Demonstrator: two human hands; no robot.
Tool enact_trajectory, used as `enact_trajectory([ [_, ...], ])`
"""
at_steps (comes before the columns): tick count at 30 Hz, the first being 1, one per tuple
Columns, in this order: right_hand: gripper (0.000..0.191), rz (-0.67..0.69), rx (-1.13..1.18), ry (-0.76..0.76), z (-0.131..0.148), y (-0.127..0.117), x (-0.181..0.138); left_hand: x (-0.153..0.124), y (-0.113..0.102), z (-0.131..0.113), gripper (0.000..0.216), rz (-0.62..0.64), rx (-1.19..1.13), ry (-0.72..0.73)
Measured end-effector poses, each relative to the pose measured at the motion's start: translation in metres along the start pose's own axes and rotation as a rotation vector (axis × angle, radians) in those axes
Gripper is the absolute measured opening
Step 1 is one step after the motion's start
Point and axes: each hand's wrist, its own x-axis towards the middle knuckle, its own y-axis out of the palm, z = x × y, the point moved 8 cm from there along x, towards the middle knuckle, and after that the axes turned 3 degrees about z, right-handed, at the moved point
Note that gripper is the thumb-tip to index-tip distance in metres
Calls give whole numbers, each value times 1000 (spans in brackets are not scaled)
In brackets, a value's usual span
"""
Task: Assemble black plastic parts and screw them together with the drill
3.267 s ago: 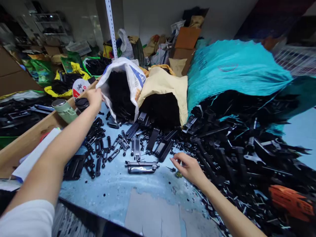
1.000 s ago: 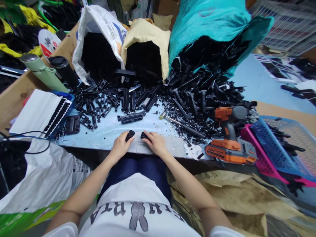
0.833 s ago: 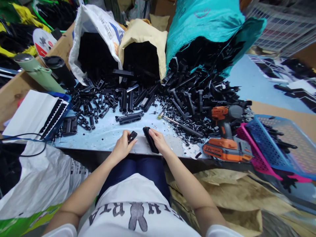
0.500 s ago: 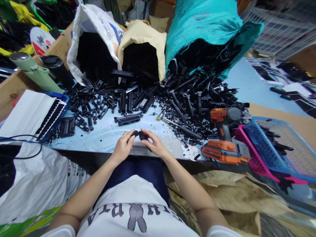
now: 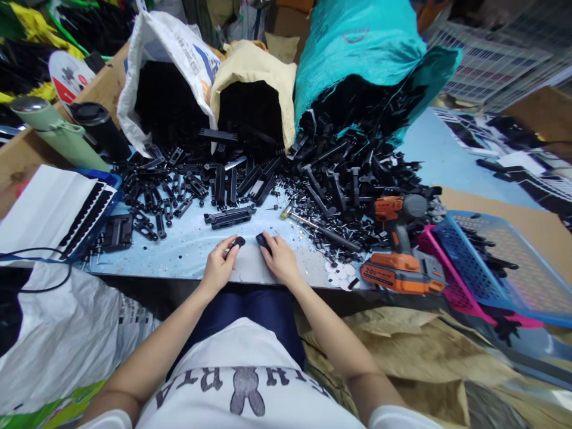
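Observation:
My left hand (image 5: 220,262) is closed on a small black plastic part with a rounded end (image 5: 240,241). A few inches to its right, my right hand (image 5: 281,259) grips another black plastic part (image 5: 263,242), mostly covered by the fingers. Both hands are low over the front of the blue table, with a gap between the two parts. Just beyond them lies a pair of long black plastic arms (image 5: 230,217). A hammer (image 5: 319,227) rests behind my right hand, its head toward the middle.
Loose black parts and screws spread across the table from a white sack (image 5: 170,42), a cream sack (image 5: 254,62) and a teal sack (image 5: 357,42). An orange cordless drill (image 5: 400,271) stands at right beside a blue basket (image 5: 476,262). A green flask (image 5: 62,137) is at left.
My hands have moved apart; the two black parts, close together before, are now separated. The right hand has turned more palm-down over its part. The view has shifted slightly.

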Motion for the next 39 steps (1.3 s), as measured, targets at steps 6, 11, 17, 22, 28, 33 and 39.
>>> enact_trajectory([
  [6, 60, 199, 1004, 139, 17, 27, -5, -3, 19, -12, 42, 82, 71, 55],
  [11, 53, 210, 833, -112, 26, 0, -2, -9, 18, -37, 34, 85, 305, 265],
  [17, 47, 43, 667, -309, 46, -24, -1, -20, 15, -56, 34, -136, 318, 440],
  [22, 49, -63, 530, -407, 63, -32, -8, -18, 13, -67, 35, -144, 322, 563],
  [28, 49, -284, 424, -394, 81, -44, -16, -18, 6, -77, 37, -309, 308, 588],
  [33, 51, -359, 366, -433, 96, -49, -25, -19, 9, -94, 35, -248, 297, 699],
  [39, 53, -425, 346, -459, 93, -52, -26, -8, 1, -102, 35, -157, 309, 740],
])
